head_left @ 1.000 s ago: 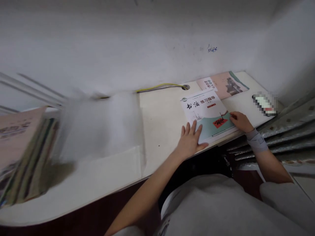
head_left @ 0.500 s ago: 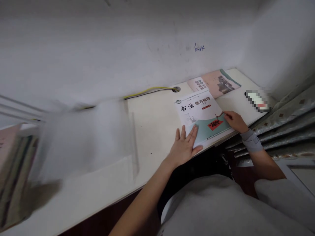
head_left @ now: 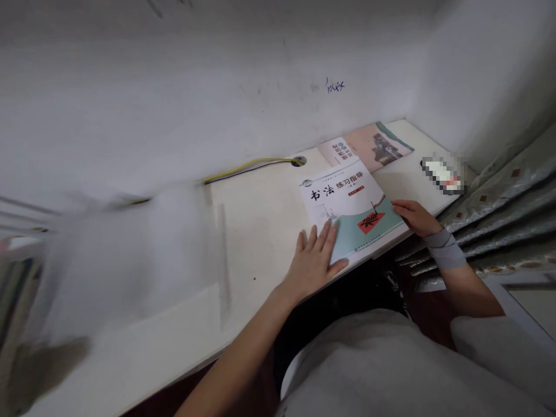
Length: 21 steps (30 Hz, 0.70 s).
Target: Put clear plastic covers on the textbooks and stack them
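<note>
A calligraphy workbook [head_left: 347,202] with a white and green cover and a red diamond lies flat on the white desk. My left hand [head_left: 311,258] rests with its fingers spread at the workbook's lower left corner, fingertips on the cover. At the right edge, the bent fingers of my right hand [head_left: 414,217] grip the workbook's side; part of its thumb is hidden. A grey band circles the right wrist. Behind the workbook lies a pink history book [head_left: 377,147], its near edge partly covered by the workbook.
A pixelated phone-like object [head_left: 445,176] lies at the desk's right end. Yellow and black cables [head_left: 247,165] run along the wall to a round desk hole [head_left: 299,161]. A blurred, see-through box [head_left: 174,249] stands left, beside upright books [head_left: 17,301]. Silvery curtains [head_left: 512,214] hang right.
The view has shifted slightly, moving the desk and books left in the picture. My right hand's fingers have shifted from over the cover to the workbook's right edge. The left hand stays on the corner.
</note>
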Available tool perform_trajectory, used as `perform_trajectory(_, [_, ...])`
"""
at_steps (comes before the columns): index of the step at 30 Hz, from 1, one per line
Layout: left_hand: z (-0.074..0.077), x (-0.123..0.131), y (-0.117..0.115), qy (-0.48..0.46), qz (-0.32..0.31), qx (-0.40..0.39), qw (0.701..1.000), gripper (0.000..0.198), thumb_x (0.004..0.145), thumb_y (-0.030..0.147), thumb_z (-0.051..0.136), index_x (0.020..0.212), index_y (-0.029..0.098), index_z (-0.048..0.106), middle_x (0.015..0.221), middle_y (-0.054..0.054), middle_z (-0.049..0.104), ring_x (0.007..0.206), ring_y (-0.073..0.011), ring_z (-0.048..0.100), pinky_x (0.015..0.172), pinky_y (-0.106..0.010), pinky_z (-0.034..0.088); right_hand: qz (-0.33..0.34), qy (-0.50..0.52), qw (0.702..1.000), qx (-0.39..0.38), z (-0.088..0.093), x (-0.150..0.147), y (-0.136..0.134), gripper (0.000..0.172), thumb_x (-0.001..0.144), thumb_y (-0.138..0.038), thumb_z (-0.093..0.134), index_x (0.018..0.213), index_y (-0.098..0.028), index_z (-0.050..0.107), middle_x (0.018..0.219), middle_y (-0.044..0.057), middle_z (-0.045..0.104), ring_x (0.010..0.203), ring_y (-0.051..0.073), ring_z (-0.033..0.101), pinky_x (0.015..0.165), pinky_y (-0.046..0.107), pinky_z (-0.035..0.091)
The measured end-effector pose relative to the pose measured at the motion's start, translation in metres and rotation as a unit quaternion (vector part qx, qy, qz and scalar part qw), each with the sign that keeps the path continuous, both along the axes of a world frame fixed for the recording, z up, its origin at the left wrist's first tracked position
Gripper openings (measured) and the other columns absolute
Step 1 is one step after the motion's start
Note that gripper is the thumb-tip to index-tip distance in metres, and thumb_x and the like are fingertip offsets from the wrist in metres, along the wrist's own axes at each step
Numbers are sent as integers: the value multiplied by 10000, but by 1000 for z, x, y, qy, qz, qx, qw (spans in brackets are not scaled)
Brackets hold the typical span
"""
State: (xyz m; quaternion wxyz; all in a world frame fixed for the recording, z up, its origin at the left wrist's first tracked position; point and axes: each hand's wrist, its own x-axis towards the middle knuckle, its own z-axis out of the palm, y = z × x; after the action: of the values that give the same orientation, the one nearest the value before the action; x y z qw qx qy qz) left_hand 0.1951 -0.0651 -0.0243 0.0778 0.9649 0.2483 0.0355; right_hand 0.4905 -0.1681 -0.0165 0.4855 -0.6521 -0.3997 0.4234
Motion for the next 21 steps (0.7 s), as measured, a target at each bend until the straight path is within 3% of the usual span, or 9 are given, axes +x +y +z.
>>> perform_trajectory(3, [18,14,0,-31,12,2,999,802,854,655,440,1494,199,278,1543,-169,306,1395,-392,303,1109,-607,195,-2,11,1000,-5,-4,-5,-3,375,834,-464,537,1023,-194,714,918,22,755,862,229,688,819,396,562])
perform_trajectory(5, [28,38,1,-84,29,-36,995,654,881,584,453,1391,175,447,1450,-184,443,1303,-347,442,1074,-539,297,3,3,1000,-1,-4,-10,-4,387,865,-480,501,1023,-196,710,921,29,752,864,222,686,818,387,562])
perform_trajectory(8, [36,89,3,-137,43,-199,969,463,916,523,408,1011,146,660,972,-120,682,850,-218,637,804,-350,482,4,6,1000,18,-2,-18,-6,440,932,-505,380,1060,-229,698,982,43,745,881,207,685,829,376,560])
perform_trajectory(10, [34,123,7,-160,71,-293,940,484,899,558,414,719,169,639,651,-43,620,635,-171,577,652,-291,458,2,4,999,34,0,-25,-6,455,945,-515,349,1081,-251,694,1023,39,739,902,201,682,859,376,551])
perform_trajectory(12, [28,147,10,-183,108,-361,908,514,864,597,453,574,187,562,513,-6,528,543,-147,523,571,-264,418,1,-20,998,54,1,-31,-6,438,932,-523,390,1110,-257,689,1079,28,726,973,204,666,928,387,519])
perform_trajectory(17, [15,156,17,-197,146,-500,830,460,762,604,604,590,182,541,516,11,547,483,-109,518,508,-229,415,-20,-103,991,88,0,-39,-8,448,900,-544,445,1153,-263,686,1175,31,695,1155,235,595,1064,431,410])
perform_trajectory(21, [14,148,17,-219,141,-525,810,444,721,585,660,598,170,559,519,23,548,485,-86,505,521,-213,426,-12,-118,990,80,1,-40,-8,463,898,-552,446,1172,-263,682,1159,37,703,1158,255,596,1063,454,410])
